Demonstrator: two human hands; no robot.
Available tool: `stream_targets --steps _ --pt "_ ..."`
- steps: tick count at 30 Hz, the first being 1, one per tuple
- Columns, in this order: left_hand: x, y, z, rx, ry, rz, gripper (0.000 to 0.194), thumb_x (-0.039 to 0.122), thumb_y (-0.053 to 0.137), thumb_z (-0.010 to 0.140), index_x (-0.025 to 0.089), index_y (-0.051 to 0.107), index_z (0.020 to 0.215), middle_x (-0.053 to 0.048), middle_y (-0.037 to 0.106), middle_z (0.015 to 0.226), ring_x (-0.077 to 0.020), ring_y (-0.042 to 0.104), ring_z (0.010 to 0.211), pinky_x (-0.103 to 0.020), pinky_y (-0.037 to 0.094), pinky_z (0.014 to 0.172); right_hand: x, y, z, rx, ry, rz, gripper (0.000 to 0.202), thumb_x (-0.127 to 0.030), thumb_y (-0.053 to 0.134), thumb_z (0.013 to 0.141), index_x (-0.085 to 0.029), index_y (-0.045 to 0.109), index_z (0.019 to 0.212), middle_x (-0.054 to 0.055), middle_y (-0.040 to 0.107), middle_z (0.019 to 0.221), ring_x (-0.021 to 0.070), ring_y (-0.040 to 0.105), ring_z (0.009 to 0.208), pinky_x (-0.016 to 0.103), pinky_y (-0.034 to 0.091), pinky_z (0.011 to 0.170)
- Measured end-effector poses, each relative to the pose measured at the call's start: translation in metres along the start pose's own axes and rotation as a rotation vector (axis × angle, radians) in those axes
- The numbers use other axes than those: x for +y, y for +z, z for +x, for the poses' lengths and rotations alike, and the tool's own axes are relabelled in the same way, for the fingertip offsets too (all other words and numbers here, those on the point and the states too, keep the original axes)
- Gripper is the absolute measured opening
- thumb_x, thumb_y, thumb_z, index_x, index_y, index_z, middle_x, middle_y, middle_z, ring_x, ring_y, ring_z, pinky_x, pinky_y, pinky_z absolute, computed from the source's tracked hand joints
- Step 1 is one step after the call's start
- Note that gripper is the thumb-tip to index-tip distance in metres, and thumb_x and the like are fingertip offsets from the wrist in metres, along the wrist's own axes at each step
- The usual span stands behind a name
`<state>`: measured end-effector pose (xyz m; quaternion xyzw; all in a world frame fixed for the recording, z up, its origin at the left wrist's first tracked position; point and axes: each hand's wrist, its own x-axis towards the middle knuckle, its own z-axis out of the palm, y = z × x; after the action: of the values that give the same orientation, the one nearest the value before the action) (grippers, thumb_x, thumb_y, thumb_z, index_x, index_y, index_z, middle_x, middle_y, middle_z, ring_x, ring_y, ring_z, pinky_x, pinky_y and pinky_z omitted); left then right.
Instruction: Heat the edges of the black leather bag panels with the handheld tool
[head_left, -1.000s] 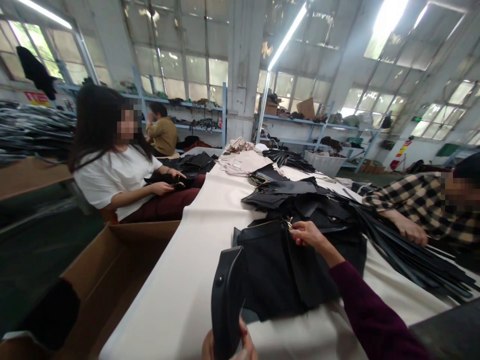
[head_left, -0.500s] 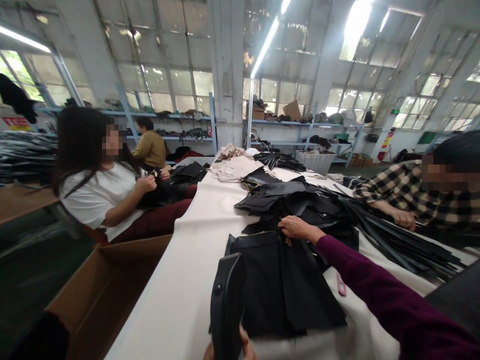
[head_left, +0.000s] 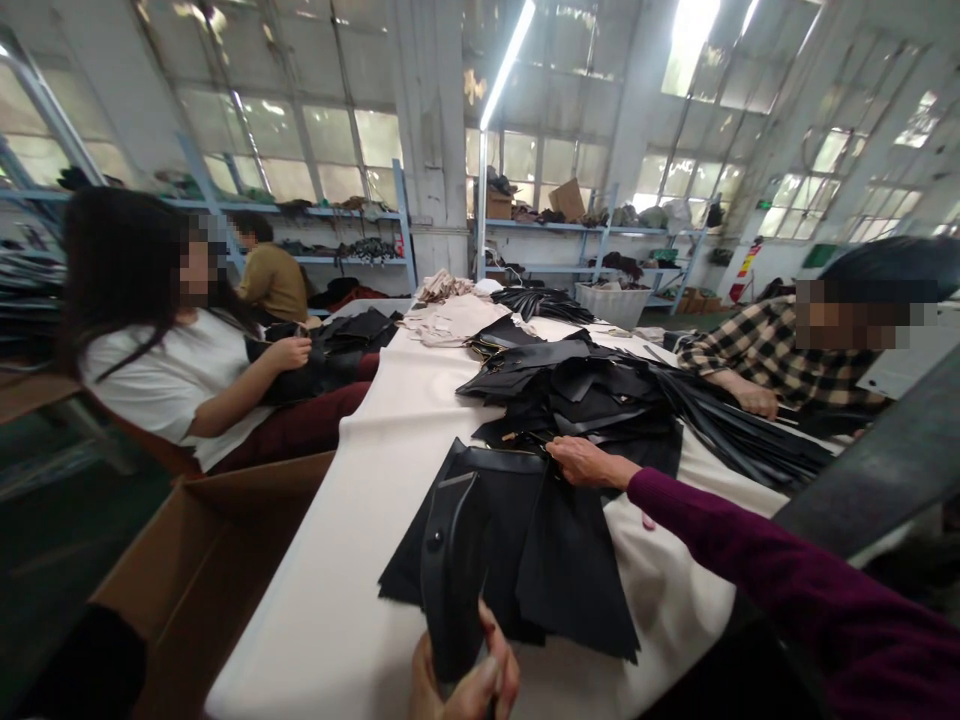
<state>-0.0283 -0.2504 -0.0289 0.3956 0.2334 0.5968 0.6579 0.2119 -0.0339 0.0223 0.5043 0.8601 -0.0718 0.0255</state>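
Note:
My left hand comes up from the bottom edge and grips a long, curved black leather piece with a small round stud near its top. In my right hand, reached out in its purple sleeve, the fingers pinch the top edge of a black fabric panel, by a zipper. The panel hangs down over the white-covered table, partly behind the leather piece. Just beyond my right fingers lies a heap of black pieces.
Long black strips fan out at the right, near a person in a checked shirt. Another person in a white shirt sits at the left beside an open cardboard box. Pale pieces lie farther back.
The black panel has shifted left and its lower part has swung out, spreading wider. My left hand has risen further into view with the leather piece. The whole view has turned slightly.

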Motion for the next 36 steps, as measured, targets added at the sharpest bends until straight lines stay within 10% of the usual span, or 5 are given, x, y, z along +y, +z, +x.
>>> stream_targets --steps 7,14,25,36 --pt "0.006 0.004 -0.007 0.011 0.008 0.01 0.031 0.042 0.072 0.075 0.02 0.055 0.088 0.006 0.055 0.052 -0.0062 0.048 0.037 -0.022 0.03 0.044 -0.003 -0.012 -0.007 -0.161 0.09 0.308 0.021 -0.034 0.058 0.09 -0.014 0.061 0.086 -0.001 0.062 0.08 0.012 0.059 0.066 0.027 0.051 0.06" --pt "0.009 0.008 -0.014 -0.007 0.032 0.042 0.031 0.041 0.07 0.076 0.02 0.052 0.09 0.006 0.055 0.052 -0.0063 0.045 0.036 -0.023 0.029 0.043 -0.019 -0.016 -0.032 -0.263 0.124 0.788 0.023 -0.029 0.07 0.063 -0.017 0.051 0.056 -0.01 0.041 0.048 0.0053 0.039 0.042 0.017 0.03 0.038" --pt "0.016 0.027 -0.026 -0.003 -0.062 0.088 0.039 0.048 0.072 0.071 0.018 0.051 0.085 0.005 0.051 0.049 -0.0063 0.045 0.038 -0.02 0.028 0.041 -0.073 -0.032 -0.054 0.299 0.242 1.323 0.028 -0.044 0.069 0.063 -0.02 0.053 0.067 -0.005 0.055 0.052 0.0105 0.048 0.043 0.022 0.037 0.041" --pt "0.005 0.051 -0.029 0.031 -0.089 0.042 0.039 0.042 0.074 0.067 0.016 0.051 0.086 0.005 0.052 0.056 -0.0068 0.047 0.04 -0.02 0.033 0.041 -0.115 -0.009 -0.111 0.53 0.157 1.637 0.028 -0.039 0.077 0.066 -0.019 0.064 0.08 -0.002 0.068 0.067 0.0125 0.059 0.054 0.022 0.046 0.052"
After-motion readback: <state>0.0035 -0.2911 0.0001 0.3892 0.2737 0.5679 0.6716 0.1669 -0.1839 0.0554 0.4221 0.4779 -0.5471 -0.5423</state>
